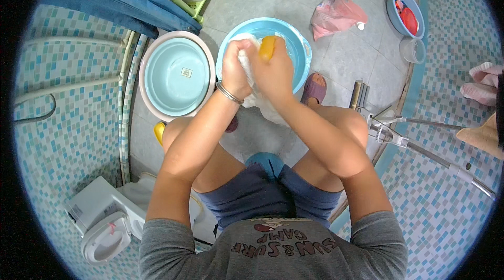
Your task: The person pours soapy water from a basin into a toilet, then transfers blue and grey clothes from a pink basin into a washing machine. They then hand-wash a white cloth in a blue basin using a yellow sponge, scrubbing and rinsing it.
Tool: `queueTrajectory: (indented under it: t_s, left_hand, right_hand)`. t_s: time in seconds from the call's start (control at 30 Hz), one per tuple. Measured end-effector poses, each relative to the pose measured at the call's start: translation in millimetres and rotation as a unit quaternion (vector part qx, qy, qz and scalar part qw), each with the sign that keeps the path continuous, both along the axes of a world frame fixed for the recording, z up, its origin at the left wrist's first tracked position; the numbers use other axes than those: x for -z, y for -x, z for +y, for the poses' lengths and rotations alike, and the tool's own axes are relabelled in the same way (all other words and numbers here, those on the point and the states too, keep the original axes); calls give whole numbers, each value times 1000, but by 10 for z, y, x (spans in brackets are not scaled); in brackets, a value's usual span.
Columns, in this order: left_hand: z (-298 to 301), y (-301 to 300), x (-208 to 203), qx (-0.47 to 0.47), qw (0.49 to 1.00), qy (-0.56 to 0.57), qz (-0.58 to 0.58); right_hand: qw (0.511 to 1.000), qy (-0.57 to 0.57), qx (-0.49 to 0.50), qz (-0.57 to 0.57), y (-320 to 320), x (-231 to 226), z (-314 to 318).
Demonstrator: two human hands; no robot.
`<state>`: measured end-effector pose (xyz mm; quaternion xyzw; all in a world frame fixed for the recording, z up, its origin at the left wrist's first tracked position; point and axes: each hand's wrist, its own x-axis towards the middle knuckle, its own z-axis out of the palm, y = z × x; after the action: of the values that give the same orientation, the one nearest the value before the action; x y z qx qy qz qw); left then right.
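My left hand (236, 70) is closed around a white cloth (245, 62), its upper part bunched between my two hands. Below my wrists the rest of the cloth hangs down toward my knees. In my closed right hand (275, 72) is a yellow bar (267, 48), which looks like laundry soap, held against the cloth. Both hands are above a blue basin (303, 43) with water in it, on the floor in front of me. My hands and the cloth hide part of that basin.
To the left, a light blue basin (176, 78) sits inside a pink one (143, 83). A pink plastic bag (336, 14) lies ahead right. Beyond it stand a small blue basin (391, 9) with red items and a clear tub (412, 50). A metal pole (428, 156) lies right.
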<state>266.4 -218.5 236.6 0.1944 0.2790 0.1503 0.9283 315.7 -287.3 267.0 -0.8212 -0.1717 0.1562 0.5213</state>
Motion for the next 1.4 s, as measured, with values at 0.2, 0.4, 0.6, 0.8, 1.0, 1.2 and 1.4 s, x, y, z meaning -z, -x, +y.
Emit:
queueTrajectory:
  t_s: [0.2, 0.4, 0.6, 0.8, 1.0, 1.2, 1.4]
  left_hand:
    - [60, -22, -127, 19, 997, 66, -21]
    - [326, 38, -132, -104, 992, 55, -55]
    - [294, 6, -180, -83, 996, 21, 3]
    - [104, -33, -51, 9, 999, -38, -28]
    - [-79, -29, -218, 146, 928, -343, -25]
    - [24, -93, -27, 110, 764, -627, 106]
    - [229, -64, -38, 91, 874, -459, 129]
  right_hand:
    - [968, -48, 24, 244, -376, 224, 93]
    - [858, -232, 34, 458, -728, 54, -123]
    - [837, -275, -77, 467, -719, -208, -200]
    - [801, -293, -107, 511, -574, -43, -38]
    - [850, -252, -23, 461, -574, 112, 64]
    - [925, -96, -55, 364, -531, 223, 113]
    - [930, -87, -121, 336, -473, 284, 109]
